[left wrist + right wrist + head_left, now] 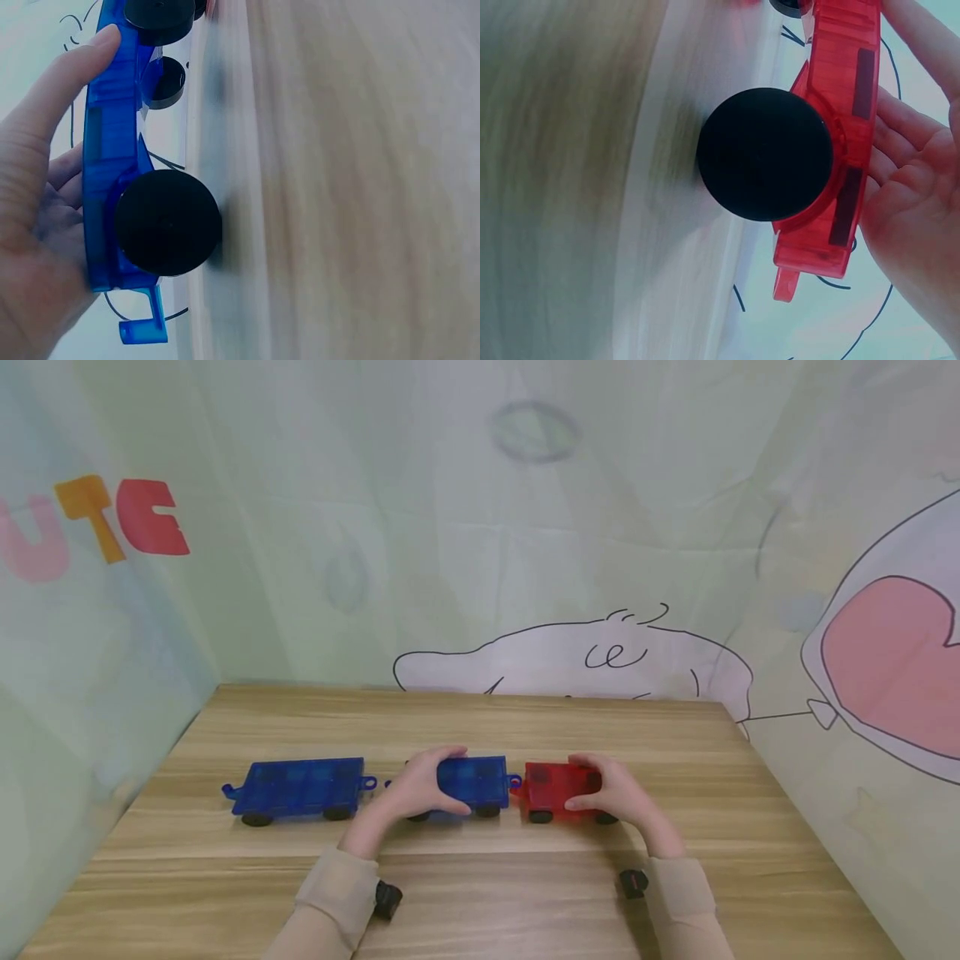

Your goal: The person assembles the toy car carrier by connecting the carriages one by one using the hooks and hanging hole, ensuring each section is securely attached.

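Three flat see-through toy train cars with black wheels stand in a row on the wooden table, seen in the head view. My left hand grips the middle blue train car, thumb on its near side and fingers over the far side. Around the right part of the red train car, my right hand holds on in the same way. The facing couplings of these two cars overlap; whether they are hooked together I cannot tell. In the wrist views, a black wheel shows under the blue car and another wheel under the red one.
Farther left stands a longer blue train car, its right-hand ring a short gap from the middle car's coupling. The wooden table ends at the back against a printed cloth. Black wrist devices sit at both cuffs.
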`<state>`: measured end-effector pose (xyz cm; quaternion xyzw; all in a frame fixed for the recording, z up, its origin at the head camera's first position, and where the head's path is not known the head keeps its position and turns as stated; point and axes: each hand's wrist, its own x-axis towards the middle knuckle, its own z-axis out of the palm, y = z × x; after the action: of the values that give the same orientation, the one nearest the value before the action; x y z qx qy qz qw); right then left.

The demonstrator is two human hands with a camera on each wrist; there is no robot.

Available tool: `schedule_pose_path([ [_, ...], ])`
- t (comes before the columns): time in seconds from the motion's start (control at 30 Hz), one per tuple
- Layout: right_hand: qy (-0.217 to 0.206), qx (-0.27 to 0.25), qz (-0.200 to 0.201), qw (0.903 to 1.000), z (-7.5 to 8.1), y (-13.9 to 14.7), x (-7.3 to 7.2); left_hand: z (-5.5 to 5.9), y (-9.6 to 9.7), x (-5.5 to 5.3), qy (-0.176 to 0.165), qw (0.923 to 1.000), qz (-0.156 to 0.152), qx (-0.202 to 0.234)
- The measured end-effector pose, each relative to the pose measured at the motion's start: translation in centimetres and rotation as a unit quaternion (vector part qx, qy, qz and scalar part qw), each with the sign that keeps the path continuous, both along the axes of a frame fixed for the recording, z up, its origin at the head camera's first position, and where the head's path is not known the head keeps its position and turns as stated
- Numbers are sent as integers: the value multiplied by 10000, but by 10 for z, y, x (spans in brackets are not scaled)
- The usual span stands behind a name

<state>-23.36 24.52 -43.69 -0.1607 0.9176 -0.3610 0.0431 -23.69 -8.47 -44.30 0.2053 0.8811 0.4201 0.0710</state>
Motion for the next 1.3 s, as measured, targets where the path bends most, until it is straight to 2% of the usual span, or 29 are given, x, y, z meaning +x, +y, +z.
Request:
schedule_pose_path([
  [0.97, -98, -66, 16, 9999, -2, 1, 0, 0, 3, 2, 34, 9999, 53, -108],
  [1.3, -152, -63, -42, 9999, -1, 2, 1, -1, 5, 1, 69, 9996, 49, -270],
])
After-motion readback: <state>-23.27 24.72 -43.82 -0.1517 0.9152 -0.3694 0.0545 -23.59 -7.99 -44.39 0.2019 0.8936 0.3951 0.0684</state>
